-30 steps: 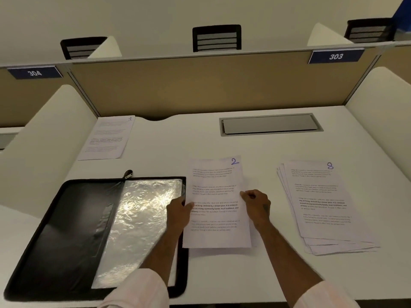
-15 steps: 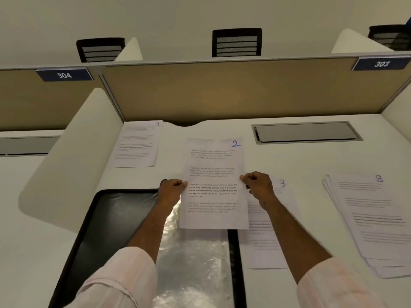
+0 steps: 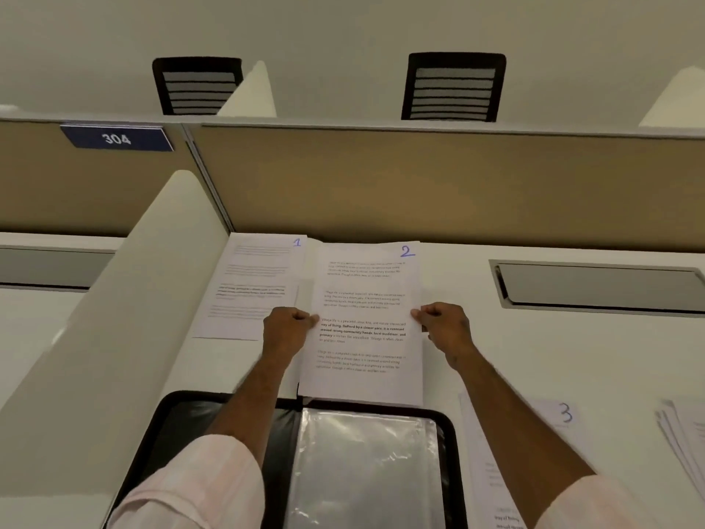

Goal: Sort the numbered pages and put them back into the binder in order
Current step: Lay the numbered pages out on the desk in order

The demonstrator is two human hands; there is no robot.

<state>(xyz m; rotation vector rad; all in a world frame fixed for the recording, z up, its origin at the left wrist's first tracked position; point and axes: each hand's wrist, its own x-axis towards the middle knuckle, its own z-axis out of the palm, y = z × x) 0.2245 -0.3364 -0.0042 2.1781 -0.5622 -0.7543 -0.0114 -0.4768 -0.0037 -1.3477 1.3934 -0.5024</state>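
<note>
Page 2 (image 3: pixel 366 322) sits between both hands, the left hand (image 3: pixel 287 330) pinching its left edge and the right hand (image 3: pixel 444 326) pinching its right edge, fingers curled closed on the paper. It lies just right of page 1 (image 3: pixel 251 284), which rests flat at the back of the surface (image 3: pixel 553 349). The open binder (image 3: pixel 183 421) lies nearer, a shiny plastic sleeve (image 3: pixel 366 463) showing inside. Page 3 (image 3: pixel 549 418) and a stack of pages (image 3: pixel 683 433) lie to the right.
</note>
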